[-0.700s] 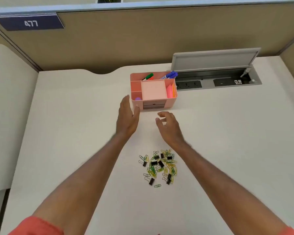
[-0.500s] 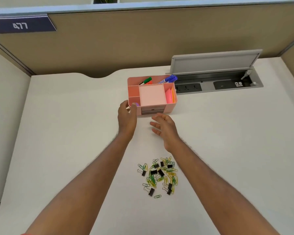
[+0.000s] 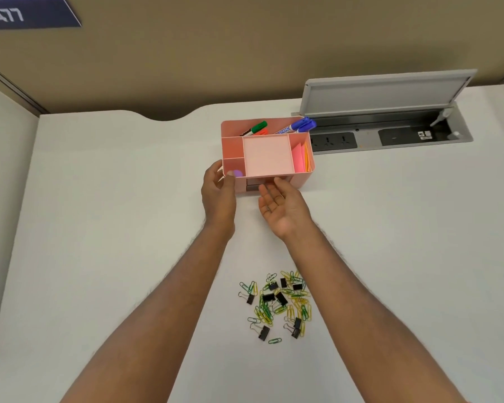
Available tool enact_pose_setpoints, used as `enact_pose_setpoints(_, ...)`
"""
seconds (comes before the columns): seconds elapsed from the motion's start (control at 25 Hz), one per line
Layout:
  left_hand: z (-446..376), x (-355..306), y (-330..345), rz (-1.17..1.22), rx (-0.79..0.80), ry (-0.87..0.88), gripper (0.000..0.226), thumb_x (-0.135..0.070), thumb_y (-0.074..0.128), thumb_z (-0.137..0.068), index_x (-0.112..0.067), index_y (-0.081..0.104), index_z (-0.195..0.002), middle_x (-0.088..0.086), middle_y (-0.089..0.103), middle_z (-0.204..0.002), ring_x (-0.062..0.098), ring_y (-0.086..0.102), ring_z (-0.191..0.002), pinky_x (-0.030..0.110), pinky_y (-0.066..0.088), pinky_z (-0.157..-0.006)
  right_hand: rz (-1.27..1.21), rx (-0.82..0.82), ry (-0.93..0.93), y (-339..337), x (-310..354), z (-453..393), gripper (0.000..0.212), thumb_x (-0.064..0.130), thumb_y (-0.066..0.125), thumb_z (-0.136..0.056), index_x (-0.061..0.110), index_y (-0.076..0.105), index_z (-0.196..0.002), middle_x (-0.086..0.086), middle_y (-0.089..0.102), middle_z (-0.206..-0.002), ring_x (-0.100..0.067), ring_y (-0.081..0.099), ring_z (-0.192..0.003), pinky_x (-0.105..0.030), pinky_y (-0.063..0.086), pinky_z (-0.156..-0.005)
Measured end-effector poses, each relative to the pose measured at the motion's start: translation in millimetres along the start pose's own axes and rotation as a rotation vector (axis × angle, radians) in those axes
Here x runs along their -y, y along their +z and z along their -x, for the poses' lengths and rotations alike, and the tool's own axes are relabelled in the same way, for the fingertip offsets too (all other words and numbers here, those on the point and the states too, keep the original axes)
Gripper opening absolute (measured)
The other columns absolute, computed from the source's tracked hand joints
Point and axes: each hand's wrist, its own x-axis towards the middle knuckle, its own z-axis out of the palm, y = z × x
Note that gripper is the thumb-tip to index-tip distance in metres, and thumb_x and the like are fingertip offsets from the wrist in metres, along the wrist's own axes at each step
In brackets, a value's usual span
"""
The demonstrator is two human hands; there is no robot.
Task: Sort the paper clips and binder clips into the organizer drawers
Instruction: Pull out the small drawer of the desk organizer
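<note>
Now that both hands have reached the organizer (image 3: 266, 154), left hand (image 3: 218, 193) holds its near-left corner, right hand (image 3: 282, 203) open-palmed at the drawers; clips (image 3: 277, 303) untouched on the near surface (image 3: 114, 228).

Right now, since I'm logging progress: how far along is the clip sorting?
Nothing is sorted yet: the paper clips and binder clips all lie piled on the desk. In hand: the left hand holds the pink organizer's corner while the right hand reaches under the drawer front, palm up. Opening drawers and sorting remain.
</note>
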Motion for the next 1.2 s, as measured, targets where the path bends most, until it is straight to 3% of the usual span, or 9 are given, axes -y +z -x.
enact_pose_setpoints(0.24,0,0,1,-0.001,-0.008,-0.002,0.027,-0.031,0.059,-0.100,-0.045,0.055,-0.123,-0.009,0.063,-0.131,0.012,0.060,-0.121,0.032,0.056,-0.096,0.054,-0.038,-0.027,-1,-7,3,0.020,0.026,0.069,-0.091,0.018,0.067,-0.110,0.002,0.068,-0.103,-0.015,0.064,-0.093,-0.028,0.048,-0.079)
enact_pose_setpoints(0.44,0,0,2,-0.013,-0.016,-0.005,0.031,-0.034,0.058,-0.100,-0.041,0.054,-0.131,-0.007,0.060,-0.135,0.015,0.058,-0.123,0.031,0.056,-0.095,0.081,-0.036,-0.004,-14,-12,9,0.012,0.032,0.073,-0.089,0.022,0.069,-0.094,0.004,0.069,-0.099,-0.016,0.064,-0.096,-0.028,0.049,-0.076)
enact_pose_setpoints(0.6,-1,0,2,-0.025,-0.017,-0.005,0.032,-0.036,0.058,-0.101,-0.041,0.052,-0.132,-0.010,0.058,-0.133,0.015,0.056,-0.123,0.027,0.055,-0.090,0.122,-0.013,0.009,-30,-18,15,0.016,0.031,0.071,-0.091,0.021,0.070,-0.102,0.006,0.074,-0.101,-0.014,0.065,-0.096,-0.027,0.049,-0.078)
enact_pose_setpoints(1.08,0,2,3,-0.029,-0.025,-0.003,0.035,-0.037,0.057,-0.101,-0.038,0.051,-0.137,-0.007,0.058,-0.138,0.017,0.056,-0.125,0.037,0.055,-0.099,0.164,-0.014,-0.001,-38,-18,17,0.011,0.031,0.074,-0.090,0.022,0.074,-0.096,0.006,0.076,-0.101,-0.013,0.067,-0.093,-0.026,0.050,-0.074)
enact_pose_setpoints(1.2,3,3,0,-0.052,-0.035,0.003,0.042,-0.042,0.059,-0.099,-0.033,0.051,-0.140,-0.005,0.057,-0.141,0.016,0.054,-0.127,0.037,0.054,-0.100,0.204,-0.010,-0.024,-45,-12,24,0.020,0.031,0.076,-0.089,0.022,0.073,-0.106,0.004,0.074,-0.109,-0.015,0.067,-0.100,-0.028,0.052,-0.077)
